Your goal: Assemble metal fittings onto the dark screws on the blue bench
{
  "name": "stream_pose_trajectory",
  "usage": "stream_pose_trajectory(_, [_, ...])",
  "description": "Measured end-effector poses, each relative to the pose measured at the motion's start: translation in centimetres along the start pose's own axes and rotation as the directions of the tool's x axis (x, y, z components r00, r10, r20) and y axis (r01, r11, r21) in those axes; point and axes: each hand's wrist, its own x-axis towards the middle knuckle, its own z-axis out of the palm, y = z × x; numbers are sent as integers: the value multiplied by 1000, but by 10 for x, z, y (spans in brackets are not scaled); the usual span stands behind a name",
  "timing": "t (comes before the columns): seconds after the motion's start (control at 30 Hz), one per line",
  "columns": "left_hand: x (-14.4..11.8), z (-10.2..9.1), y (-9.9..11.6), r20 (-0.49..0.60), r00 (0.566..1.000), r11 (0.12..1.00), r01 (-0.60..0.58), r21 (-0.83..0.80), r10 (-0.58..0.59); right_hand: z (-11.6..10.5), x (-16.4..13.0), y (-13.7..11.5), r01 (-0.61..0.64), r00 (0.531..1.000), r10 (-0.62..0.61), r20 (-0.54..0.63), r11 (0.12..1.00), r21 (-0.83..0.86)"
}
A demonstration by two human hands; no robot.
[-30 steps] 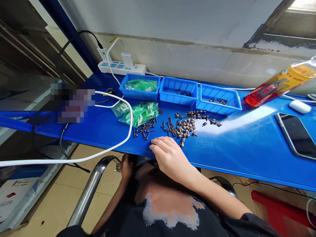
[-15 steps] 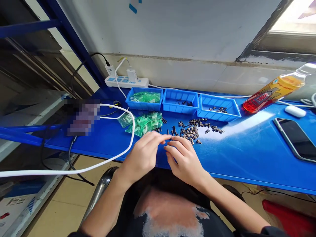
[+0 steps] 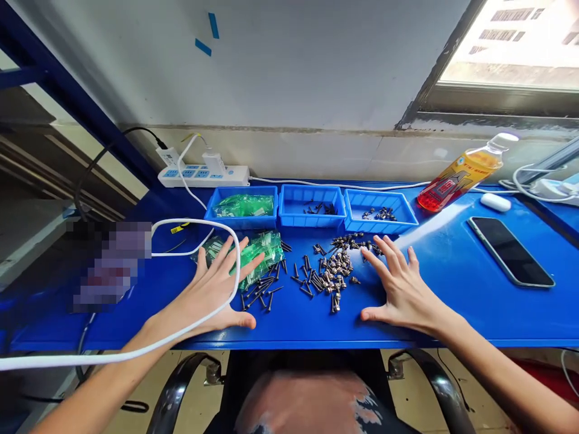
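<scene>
Both hands, left [image 3: 212,292] and right [image 3: 400,286], lie flat, grip released, flanking screws [image 3: 325,271] pointing every way.

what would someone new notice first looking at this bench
Two open hands lie flat on the blue table: the left hand partly over a green bag of parts and a white cable, the right hand just right of a scatter of loose screws. Behind them sit three blue bins, with an orange bottle lying at far right.
</scene>
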Motion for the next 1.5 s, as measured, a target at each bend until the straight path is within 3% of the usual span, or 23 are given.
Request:
stream_pose_trajectory(0.1, [5,4,6,16,1000,1000,-1,-16,1,1,14,21,34,995,-39,87,998,60])
stream_pose_trajectory(0.23, [10,5,10,20,999,998,-29,-61,30,1,27,34,37,995,-51,90,989,146])
stream_pose_trajectory(0.5, [16,3,21,2,994,984,-109,-139,111,-3,38,9,117,977,-162,139,951,287])
stream_pose_trajectory(0.67, [37,-9,11,12,990,981,-137,-137,140,-2,47,1,150,968,-208,143,930,335])
stream_pose_trajectory(0.77, [48,-5,5,27,988,982,-149,-114,153,0,52,-1,175,962,-233,142,926,333])
stream_pose_trajectory(0.93, [53,6,2,11,985,978,-172,-116,174,3,59,-3,157,967,-212,140,932,327])
stream_pose_trajectory(1.13, [64,2,7,47,987,977,-148,-154,157,9,67,-7,140,971,-191,142,941,307])
stream_pose_trajectory(1.37, [58,4,19,-49,988,974,-154,-169,148,9,68,-13,173,967,-227,119,920,351])
stream_pose_trajectory(1.5, [51,-5,-1,-116,988,986,-115,-121,102,9,67,-14,191,964,-241,112,921,338])
